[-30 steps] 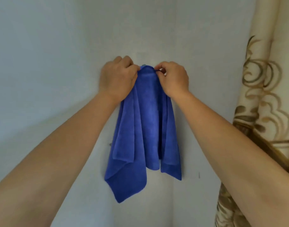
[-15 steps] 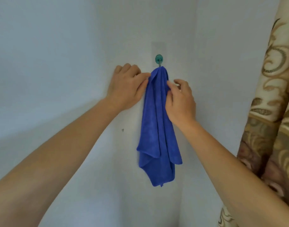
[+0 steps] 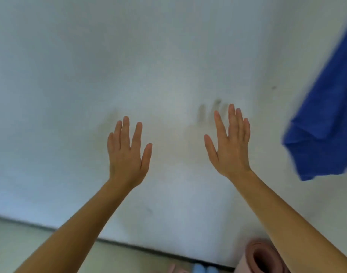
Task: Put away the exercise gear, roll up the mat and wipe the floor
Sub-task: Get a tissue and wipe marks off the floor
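Observation:
A blue cloth (image 3: 326, 123) hangs against the white wall at the right edge of the view; its top is cut off. My left hand (image 3: 127, 152) and my right hand (image 3: 229, 142) are raised in front of the wall, fingers spread, holding nothing, both well to the left of the cloth. A rolled pink mat (image 3: 261, 257) stands on end at the bottom right, partly behind my right forearm. Next to it, at the bottom edge, show a light blue object (image 3: 203, 269) and a pink one (image 3: 173, 269), mostly cut off.
The white wall (image 3: 90, 75) fills most of the view and meets the pale floor (image 3: 15, 241) along a dark line at the lower left. Faint smudges mark the wall above my right hand.
Both hands let go of the blue cloth, which stays hanging. The view swung left and down, so the cloth sits at the right edge and the floor and rolled mat came into sight.

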